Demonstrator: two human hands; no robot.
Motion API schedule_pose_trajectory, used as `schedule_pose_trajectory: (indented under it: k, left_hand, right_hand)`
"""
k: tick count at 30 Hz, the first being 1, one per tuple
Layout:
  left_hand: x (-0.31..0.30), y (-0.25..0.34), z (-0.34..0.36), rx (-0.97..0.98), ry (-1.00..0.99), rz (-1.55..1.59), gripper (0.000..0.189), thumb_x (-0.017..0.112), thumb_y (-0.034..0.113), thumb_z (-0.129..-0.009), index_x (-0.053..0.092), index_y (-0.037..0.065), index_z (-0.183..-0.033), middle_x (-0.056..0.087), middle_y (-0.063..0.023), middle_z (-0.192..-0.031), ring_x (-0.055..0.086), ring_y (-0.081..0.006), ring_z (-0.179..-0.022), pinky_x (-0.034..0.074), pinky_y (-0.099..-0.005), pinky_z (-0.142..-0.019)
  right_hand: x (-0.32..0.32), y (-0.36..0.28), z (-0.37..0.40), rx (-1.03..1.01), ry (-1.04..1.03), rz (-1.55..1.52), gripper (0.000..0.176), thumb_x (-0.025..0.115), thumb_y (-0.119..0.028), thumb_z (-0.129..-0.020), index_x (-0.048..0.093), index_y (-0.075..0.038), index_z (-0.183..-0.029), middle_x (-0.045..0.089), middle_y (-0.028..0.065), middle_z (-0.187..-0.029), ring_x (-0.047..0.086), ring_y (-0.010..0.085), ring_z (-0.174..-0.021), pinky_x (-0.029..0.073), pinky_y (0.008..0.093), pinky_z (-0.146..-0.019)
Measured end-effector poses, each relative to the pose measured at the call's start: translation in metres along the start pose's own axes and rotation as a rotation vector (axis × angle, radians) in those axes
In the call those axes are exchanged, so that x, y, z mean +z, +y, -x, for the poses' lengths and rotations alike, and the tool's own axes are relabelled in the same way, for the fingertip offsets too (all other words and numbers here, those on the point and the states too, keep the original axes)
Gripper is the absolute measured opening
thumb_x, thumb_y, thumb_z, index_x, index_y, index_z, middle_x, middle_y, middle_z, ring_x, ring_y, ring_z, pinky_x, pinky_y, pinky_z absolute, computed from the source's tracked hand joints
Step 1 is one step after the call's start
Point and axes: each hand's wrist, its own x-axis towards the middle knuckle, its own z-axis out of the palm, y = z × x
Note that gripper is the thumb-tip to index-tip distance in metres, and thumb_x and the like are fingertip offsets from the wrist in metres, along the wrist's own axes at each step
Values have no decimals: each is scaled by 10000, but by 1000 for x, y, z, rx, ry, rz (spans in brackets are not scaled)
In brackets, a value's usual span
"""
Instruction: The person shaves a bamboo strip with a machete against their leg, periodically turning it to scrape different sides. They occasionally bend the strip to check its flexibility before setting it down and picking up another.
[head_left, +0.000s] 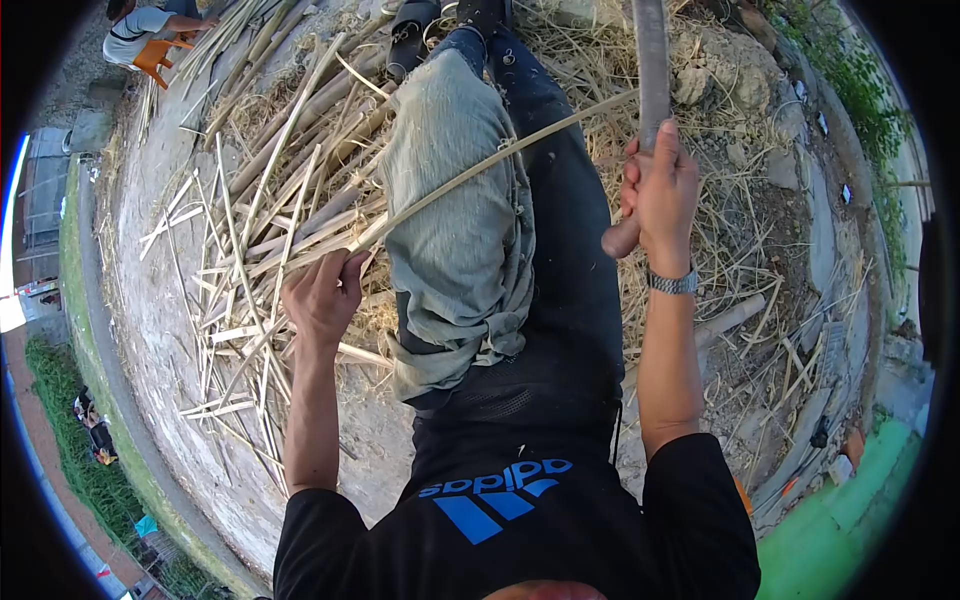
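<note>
My right hand [668,185] is wrapped round the handle of a long flat blade [652,60], which points away from me. The fingers of my left hand [322,297] are closed on a pale bamboo strip [460,180]. That strip runs slantwise over the grey cloth [445,130] on my leg, and its far end reaches close to the blade. Under and beside my left hand, many split strips [250,300] lie in a loose pile on the ground.
At the top left a person [140,28] sits on an orange chair [158,58]. Shavings [735,220] cover the ground on the right, near a rock [693,86] and a thick bamboo piece [730,318]. Dark shoes [408,40] show at the top.
</note>
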Motion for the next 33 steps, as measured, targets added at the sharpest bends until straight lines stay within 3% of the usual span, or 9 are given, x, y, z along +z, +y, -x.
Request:
schedule_pose_trajectory:
  k: [1, 3, 5, 14, 17, 18, 23, 27, 33]
  left_hand:
    - [2, 3, -1, -13, -23, 18, 114, 820, 99, -851, 708, 85, -867, 726, -69, -743, 674, -262, -571, 507, -345, -525]
    - [6, 3, -5, 10, 36, 23, 104, 813, 126, -858, 712, 136, -837, 660, -6, -671, 604, -192, -510, 448, -334, -481]
    - [5, 0, -3, 27, 47, 29, 104, 817, 114, -852, 715, 131, -849, 665, -4, -677, 609, -189, -517, 452, -333, -488]
    - [6, -14, 11, 100, 99, 5, 164, 835, 160, -866, 706, 64, -897, 663, -26, -663, 594, -173, -511, 448, -313, -481]
    - [19, -1, 7, 162, 32, 82, 163, 834, 156, -864, 711, 60, -911, 661, -42, -668, 612, -181, -529, 465, -321, -495]
    - [18, 4, 0, 211, 53, 99, 167, 827, 157, -867, 720, 54, -943, 659, -47, -673, 618, -196, -536, 470, -326, -500]
    - [-9, -1, -5, 145, 118, 32, 111, 827, 124, -864, 759, 41, -897, 723, -85, -725, 693, -224, -599, 512, -313, -532]
    - [-12, -14, -1, 45, 90, -4, 97, 822, 86, -858, 773, 40, -927, 711, -65, -699, 632, -174, -525, 477, -299, -497]
    - [-9, -12, -3, -39, 88, 57, 120, 821, 82, -858, 778, 33, -959, 687, -69, -687, 566, -122, -486, 422, -289, -458]
  right_hand:
    - [4, 3, 9, 12, -96, 51, 611, 392, -530, -1105, 618, -40, -817, 480, -30, -547, 480, 52, -427, 348, 227, -358]
    - [21, 8, 48, 64, -292, 219, 589, 422, -476, -1112, 634, -32, -789, 525, -3, -547, 522, 80, -451, 397, 268, -423]
    - [32, 17, 72, -190, -459, 335, 562, 474, -437, -1103, 655, -15, -780, 585, 37, -579, 585, 123, -519, 436, 319, -526]
    - [-31, 20, -16, 18, 29, 45, 573, 430, -527, -1093, 641, -66, -827, 497, -38, -559, 506, 54, -445, 363, 235, -366]
    - [3, 38, 26, 111, -183, 432, 549, 459, -471, -1096, 663, -36, -829, 592, 35, -601, 570, 143, -477, 441, 323, -465]
    - [11, 63, 38, -133, -315, 541, 515, 471, -420, -1101, 671, -22, -843, 607, 72, -605, 604, 184, -518, 454, 354, -529]
    - [-12, 54, 32, 213, -24, 101, 528, 454, -480, -1101, 633, -44, -865, 529, -3, -583, 508, 97, -438, 398, 272, -408]
    - [-56, 25, 16, 98, 140, -22, 543, 460, -520, -1090, 622, -29, -924, 516, -14, -612, 451, 59, -414, 351, 229, -366]
    - [-63, 3, 35, 1, 95, -117, 397, 606, -402, -1053, 623, -20, -949, 537, -11, -643, 448, 54, -415, 360, 229, -376]
